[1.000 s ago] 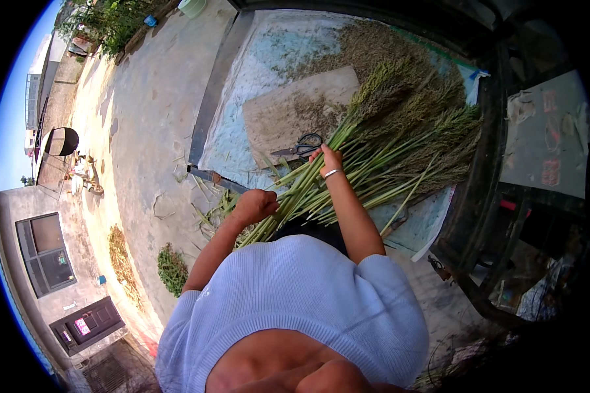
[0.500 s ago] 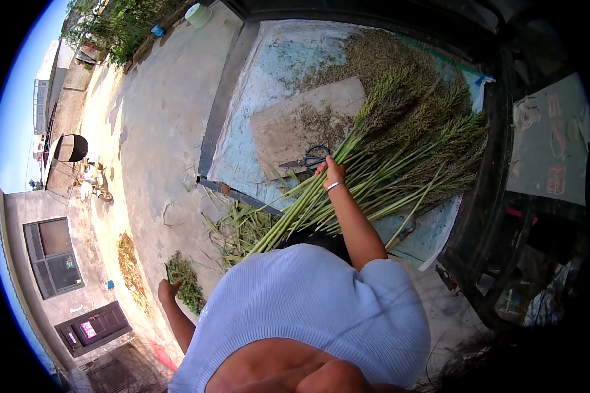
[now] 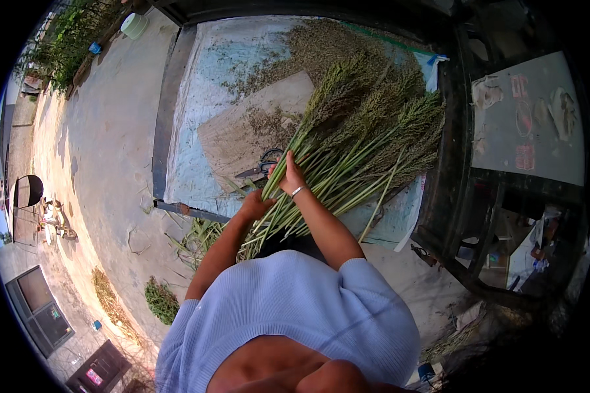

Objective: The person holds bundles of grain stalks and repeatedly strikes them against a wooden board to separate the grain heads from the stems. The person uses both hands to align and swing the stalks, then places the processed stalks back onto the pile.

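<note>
A thick bundle of green broomcorn stalks (image 3: 337,180) with full seed heads lies slantwise in front of me, heads at the far right, cut ends toward my body. My right hand (image 3: 288,175), a bracelet at its wrist, is wrapped round stalks at the bundle's left side. Lower on the same stalks, my left hand (image 3: 257,204) is closed against them, its fingers partly hidden. Just beyond my right hand, dark-handled scissors (image 3: 249,173) rest on a wooden board (image 3: 226,141) strewn with loose seed.
Under the board spreads a pale blue sheet (image 3: 193,118) inside a dark frame, with a heap of seed (image 3: 328,42) at its far side. Stripped leaves (image 3: 200,241) lie by the near edge. A green plant pile (image 3: 161,300) is on the concrete at left; a grey panel (image 3: 528,121) stands right.
My left hand has come from the far left, beside the green pile, to the stalks next to my right hand. The right hand keeps its hold. The whole view has shifted.
</note>
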The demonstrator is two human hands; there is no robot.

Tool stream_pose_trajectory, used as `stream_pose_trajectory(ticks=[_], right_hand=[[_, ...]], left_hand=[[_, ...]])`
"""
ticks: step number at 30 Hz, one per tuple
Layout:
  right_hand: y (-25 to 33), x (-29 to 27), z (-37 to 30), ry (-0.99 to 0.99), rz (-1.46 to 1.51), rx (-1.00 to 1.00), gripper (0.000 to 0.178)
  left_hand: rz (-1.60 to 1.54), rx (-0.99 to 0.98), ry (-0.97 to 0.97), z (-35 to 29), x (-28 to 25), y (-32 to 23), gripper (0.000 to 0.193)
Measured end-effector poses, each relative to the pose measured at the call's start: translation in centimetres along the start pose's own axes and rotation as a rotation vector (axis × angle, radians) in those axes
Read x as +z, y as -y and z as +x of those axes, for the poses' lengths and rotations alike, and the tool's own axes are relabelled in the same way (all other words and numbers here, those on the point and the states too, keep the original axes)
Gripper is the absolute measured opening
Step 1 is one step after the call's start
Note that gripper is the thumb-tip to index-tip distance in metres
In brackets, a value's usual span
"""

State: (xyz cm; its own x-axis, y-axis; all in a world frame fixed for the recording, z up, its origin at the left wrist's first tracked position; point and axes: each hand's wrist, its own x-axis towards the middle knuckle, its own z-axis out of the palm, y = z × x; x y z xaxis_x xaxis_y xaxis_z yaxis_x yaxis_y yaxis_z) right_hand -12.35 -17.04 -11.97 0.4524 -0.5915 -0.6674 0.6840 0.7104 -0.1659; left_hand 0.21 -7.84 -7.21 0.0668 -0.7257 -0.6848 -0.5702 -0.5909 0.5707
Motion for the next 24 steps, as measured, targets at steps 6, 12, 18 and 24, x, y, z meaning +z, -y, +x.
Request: stream_pose_trajectory(ticks=[6, 12, 18, 24], right_hand=[[-2.6, -8.3, 5.7, -0.176, -1.692, -0.697, 0.044], [-1.9, -2.1, 6.2, -0.266, -2.561, -0.196, 0.030], [-0.5, -1.8, 8.7, -0.098, -2.647, 0.062, 0.022], [0.3, -0.7, 3.7, -0.293, -2.328, -0.288, 0.029]], left_hand=[[-0.279, -0.026, 0.089, -2.3, -7.0, -4.1, 0.027], [-0.321, 0.076, -0.030, -4.9, -9.6, -3.0, 0.023], [-0.433, 0.007, 0.026, -4.2, -9.6, 1.6, 0.020], [-0.435, -0.195, 0.076, -1.9, -10.4, 6.0, 0.021]])
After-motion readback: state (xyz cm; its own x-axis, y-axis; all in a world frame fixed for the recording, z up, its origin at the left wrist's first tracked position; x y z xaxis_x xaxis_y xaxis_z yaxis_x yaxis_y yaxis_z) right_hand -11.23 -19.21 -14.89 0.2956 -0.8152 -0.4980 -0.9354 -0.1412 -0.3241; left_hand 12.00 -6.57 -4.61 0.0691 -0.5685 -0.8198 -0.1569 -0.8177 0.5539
